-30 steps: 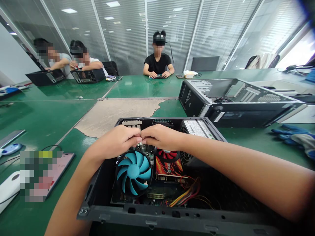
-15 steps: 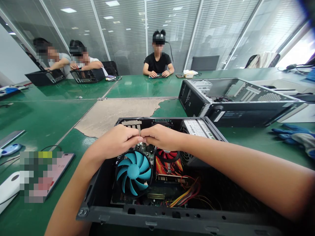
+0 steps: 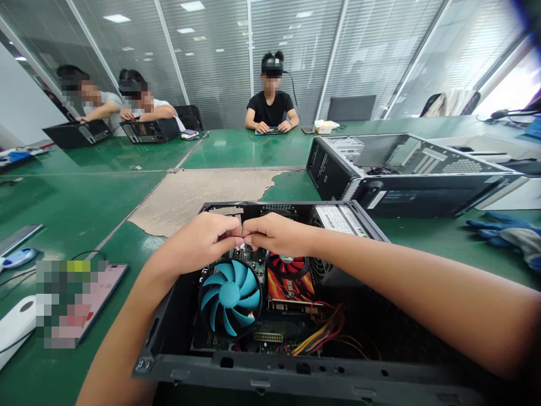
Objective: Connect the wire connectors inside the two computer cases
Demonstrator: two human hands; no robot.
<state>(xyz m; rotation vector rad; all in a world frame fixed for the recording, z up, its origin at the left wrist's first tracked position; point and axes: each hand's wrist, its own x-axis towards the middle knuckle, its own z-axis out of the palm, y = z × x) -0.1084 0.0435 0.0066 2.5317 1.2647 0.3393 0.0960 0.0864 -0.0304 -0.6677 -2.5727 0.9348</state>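
An open computer case (image 3: 211, 366) lies in front of me. Above its motherboard, my left hand (image 3: 211, 235) and my right hand (image 3: 274, 232) meet, with thumb and fingers pinched and fingertips nearly touching. What they grip between them is too small and hidden to name. Below my left hand is a cooler fan (image 3: 229, 294) with blue blades. Under my right hand sits a graphics card (image 3: 291, 287) with a red fan and flame print. A bundle of coloured power wires (image 3: 319, 332) lies beside the motherboard. The power supply (image 3: 340, 220) fills the far right corner.
A second open computer case (image 3: 406, 189) stands beyond at the right, with blue-grey gloves (image 3: 507, 234) nearby. Phones and a white device (image 3: 19, 327) lie at left. Across the green table (image 3: 236, 149), a co-worker (image 3: 270, 104) sits facing me; two others work on cases at far left.
My hands stay over the same spot. The fingers of both have shifted very slightly, still pinched close together. The case and its parts have not moved.
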